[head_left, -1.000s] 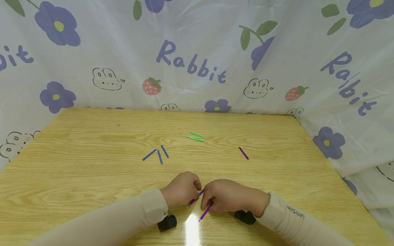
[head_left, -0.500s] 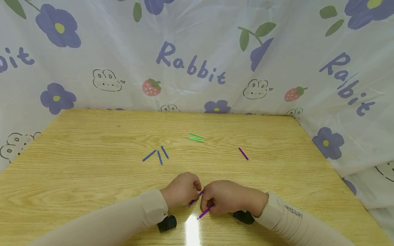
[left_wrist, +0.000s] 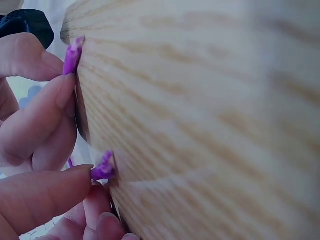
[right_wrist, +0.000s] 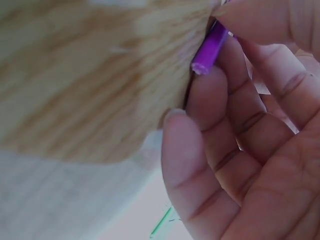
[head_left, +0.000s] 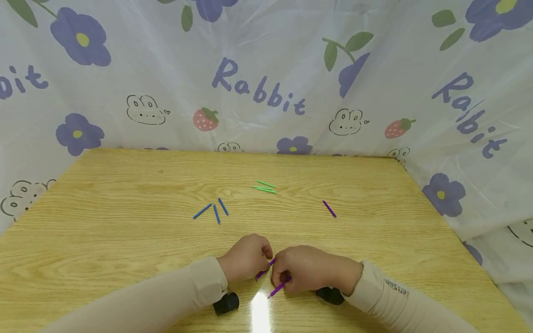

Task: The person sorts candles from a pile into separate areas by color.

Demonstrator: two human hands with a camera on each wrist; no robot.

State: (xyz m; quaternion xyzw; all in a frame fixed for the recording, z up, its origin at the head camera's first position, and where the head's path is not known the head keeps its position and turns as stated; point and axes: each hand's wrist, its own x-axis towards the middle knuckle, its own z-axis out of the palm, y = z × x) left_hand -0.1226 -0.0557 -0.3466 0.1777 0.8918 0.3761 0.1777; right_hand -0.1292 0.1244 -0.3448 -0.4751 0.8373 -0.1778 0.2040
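Observation:
My left hand (head_left: 245,256) pinches a thin purple stick (head_left: 261,274) low over the table, its kind not clear. Close beside it, my right hand (head_left: 301,268) holds a second purple stick (head_left: 277,289) between thumb and curled fingers, the end slanting down toward me. In the left wrist view, the left hand's stick (left_wrist: 104,167) shows a rough tip, and the other stick (left_wrist: 74,56) sticks up from the right hand's grip. A blunt, cut-looking end of the right hand's purple stick (right_wrist: 210,49) shows in the right wrist view. Fingers cover the middle of both sticks.
Three blue sticks (head_left: 202,211) lie left of centre on the wooden table (head_left: 125,185). Farther back is a group of green sticks (head_left: 265,188). Another purple stick (head_left: 329,209) lies to the right. A patterned white curtain (head_left: 258,37) hangs behind the table.
The stick in the right hand has turned to a flatter slant, its near end swinging slightly left. The left hand and the sticks on the table stay in place.

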